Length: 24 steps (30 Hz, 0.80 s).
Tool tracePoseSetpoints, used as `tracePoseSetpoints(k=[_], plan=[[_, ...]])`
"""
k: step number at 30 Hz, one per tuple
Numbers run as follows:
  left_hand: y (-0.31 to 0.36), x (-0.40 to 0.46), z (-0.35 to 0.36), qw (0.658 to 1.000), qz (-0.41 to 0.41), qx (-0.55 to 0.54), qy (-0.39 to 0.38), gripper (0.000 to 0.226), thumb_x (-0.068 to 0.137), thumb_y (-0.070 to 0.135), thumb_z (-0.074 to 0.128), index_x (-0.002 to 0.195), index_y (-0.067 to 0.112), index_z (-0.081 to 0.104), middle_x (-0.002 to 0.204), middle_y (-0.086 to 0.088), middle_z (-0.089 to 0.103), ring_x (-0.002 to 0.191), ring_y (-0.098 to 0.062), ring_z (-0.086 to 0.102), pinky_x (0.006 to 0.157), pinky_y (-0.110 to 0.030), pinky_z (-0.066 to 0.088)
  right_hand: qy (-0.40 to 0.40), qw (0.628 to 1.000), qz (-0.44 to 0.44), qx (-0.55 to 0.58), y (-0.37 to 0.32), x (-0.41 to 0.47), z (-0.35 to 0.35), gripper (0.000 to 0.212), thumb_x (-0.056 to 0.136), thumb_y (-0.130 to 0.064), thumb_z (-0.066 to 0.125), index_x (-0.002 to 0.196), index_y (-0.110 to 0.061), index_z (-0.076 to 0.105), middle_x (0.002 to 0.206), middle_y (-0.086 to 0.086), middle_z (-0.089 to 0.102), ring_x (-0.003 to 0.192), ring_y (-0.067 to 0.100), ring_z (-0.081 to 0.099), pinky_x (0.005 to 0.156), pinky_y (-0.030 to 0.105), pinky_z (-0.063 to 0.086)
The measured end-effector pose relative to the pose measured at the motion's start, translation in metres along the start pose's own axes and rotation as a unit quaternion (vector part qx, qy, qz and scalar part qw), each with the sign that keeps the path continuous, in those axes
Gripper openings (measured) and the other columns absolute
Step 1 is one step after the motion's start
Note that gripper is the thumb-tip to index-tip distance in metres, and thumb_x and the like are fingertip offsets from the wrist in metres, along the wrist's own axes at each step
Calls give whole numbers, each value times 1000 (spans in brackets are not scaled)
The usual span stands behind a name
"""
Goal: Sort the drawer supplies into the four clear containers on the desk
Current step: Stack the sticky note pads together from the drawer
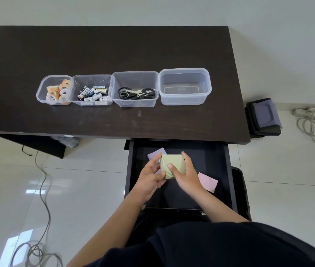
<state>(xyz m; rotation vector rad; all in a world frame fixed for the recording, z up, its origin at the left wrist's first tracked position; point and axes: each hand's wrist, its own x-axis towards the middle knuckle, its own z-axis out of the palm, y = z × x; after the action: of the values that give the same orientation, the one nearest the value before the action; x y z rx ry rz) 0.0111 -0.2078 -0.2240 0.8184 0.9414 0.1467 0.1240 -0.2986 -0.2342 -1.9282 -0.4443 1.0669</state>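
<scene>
Square green sticky-note pad (172, 165) gripped by left hand (150, 179) and right hand (186, 175) over open black drawer (229, 170) — transfer to empty clear plastic container (185, 86) at 12 o'clock judged next.

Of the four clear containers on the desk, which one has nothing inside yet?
The rightmost container, the largest one. The other three already hold tape rolls, batteries and scissors.

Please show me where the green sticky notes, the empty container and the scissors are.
green sticky notes (172, 164): head view, on the top sheet between both hands.
empty container (208, 81): head view, on its right wall.
scissors (136, 92): head view, on the blades near the pivot.
</scene>
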Motion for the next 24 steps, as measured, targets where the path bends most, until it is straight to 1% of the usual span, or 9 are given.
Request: tracePoseSetpoints(k=[3, 5, 8, 11, 15, 17, 19, 22, 24], plan=[[-1, 0, 0, 1000, -1, 8, 3, 58, 91, -10, 47, 134, 30, 46, 132, -2, 58, 118, -22, 58, 108, -46, 41, -3, 1000, 3, 8, 1, -1, 2, 73, 89, -43, 58, 148, -27, 19, 135, -15, 37, 115, 7, 43, 97, 27, 40], [-2, -1, 1, 1000, 1, 26, 0, 60, 92, -6, 50, 136, 34, 44, 133, 1, 57, 118, -20, 58, 107, -45, 42, 13, 1000, 6, 9, 2, 2, 3, 72, 89, -45, 58, 148, -27, 20, 141, -9, 39, 117, 9, 45, 100, 31, 43], [-3, -2, 3, 997, 5, 74, -14, 62, 94, 3, 53, 142, 35, 34, 137, 5, 52, 122, -19, 55, 105, -41, 44, 36, 999, 7, -3, 3, 4, 4, 71, 90, -46, 55, 148, -27, 20, 139, -3, 43, 112, 10, 45, 91, 24, 38], [-1, -3, 5, 993, 9, 115, -28, 59, 96, 12, 52, 145, 37, 30, 135, 8, 54, 123, -17, 55, 100, -34, 48, 42, 999, 19, -23, 7, 5, 7, 71, 89, -54, 50, 148, -32, 16, 139, 4, 42, 110, 15, 49, 90, 27, 40], [3, -7, 9, 986, 19, 161, -27, 55, 98, 17, 49, 143, 39, 28, 116, 14, 61, 102, -6, 60, 83, -20, 52, 28, 999, 23, -35, 6, 4, 5, 69, 93, -52, 44, 149, -32, 10, 141, 9, 37, 103, 15, 45, 89, 29, 38], [3, -6, 9, 982, 33, 187, -20, 59, 96, 12, 50, 145, 35, 28, 117, 13, 63, 96, -4, 61, 87, -22, 50, 20, 999, 11, -35, 7, 4, 2, 64, 96, -47, 42, 149, -31, 10, 143, 8, 35, 106, 12, 40, 92, 28, 33], [4, -4, 8, 978, 42, 202, -11, 62, 94, 5, 49, 147, 29, 28, 114, 12, 67, 98, -8, 60, 94, -27, 45, 20, 999, -3, -30, 10, 6, -1, 59, 98, -40, 40, 149, -32, 12, 145, 5, 33, 108, 9, 37, 96, 28, 30], [5, -1, 8, 976, 42, 212, -2, 66, 90, 0, 48, 147, 29, 28, 106, 12, 71, 94, -15, 57, 89, -33, 46, 19, 999, -15, -27, 12, 8, -4, 55, 99, -36, 38, 149, -34, 14, 144, 2, 33, 109, 9, 39, 97, 28, 30], [6, 0, 9, 977, 46, 206, 1, 68, 90, 3, 50, 146, 34, 28, 106, 5, 72, 93, -17, 58, 89, -36, 47, 15, 999, -19, -21, 10, 7, -5, 55, 100, -33, 39, 149, -33, 15, 138, -1, 32, 108, 8, 38, 95, 26, 29]])
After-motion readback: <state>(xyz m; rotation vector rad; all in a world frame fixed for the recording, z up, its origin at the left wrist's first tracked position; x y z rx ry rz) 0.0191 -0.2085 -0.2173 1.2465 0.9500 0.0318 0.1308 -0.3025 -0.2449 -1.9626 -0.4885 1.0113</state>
